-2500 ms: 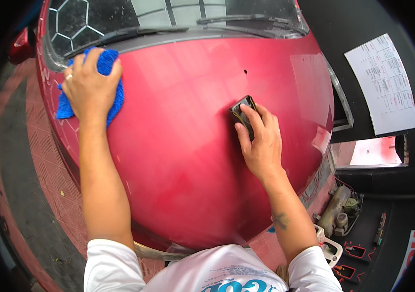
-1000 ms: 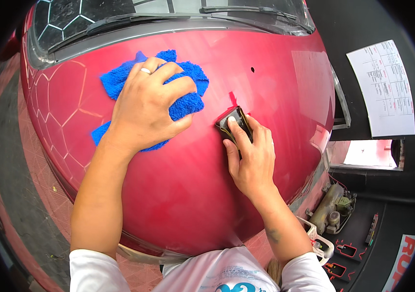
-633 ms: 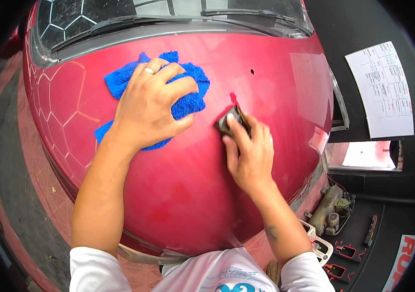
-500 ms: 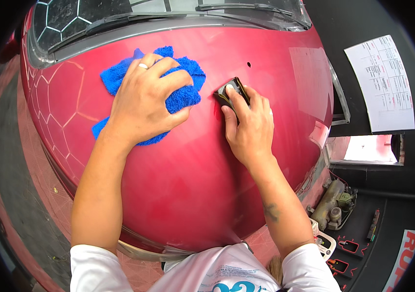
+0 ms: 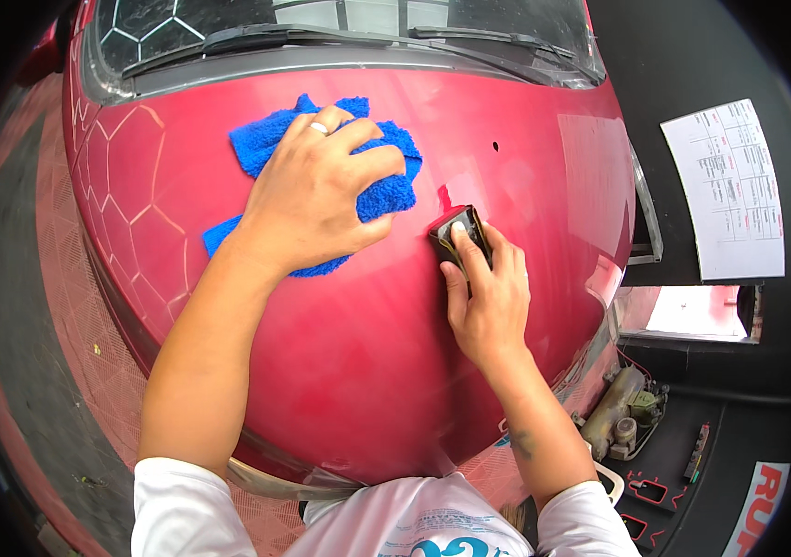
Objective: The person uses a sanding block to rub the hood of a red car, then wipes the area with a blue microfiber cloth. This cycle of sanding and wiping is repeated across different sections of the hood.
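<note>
Aslant, black block (image 5: 467, 218) pinched in right grip (image 5: 493, 302), long axis toward windshield (image 5: 256, 17), left grip (image 5: 316, 195) clutching cloth (image 5: 388, 190)

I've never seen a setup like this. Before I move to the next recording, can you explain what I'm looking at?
There is no machine here: a person is working with two bare hands. The view comes from a wide fisheye camera on their head, looking down, so straight edges bend near the rim.

The broad red surface is a car's hood, with black wipers beyond it.

The left hand covers a bunched blue cloth lying on the hood; how firm its grip is, I can't tell. The right hand holds a dark block against the hood, index finger on top. A brighter red streak shows just past the block.
</note>
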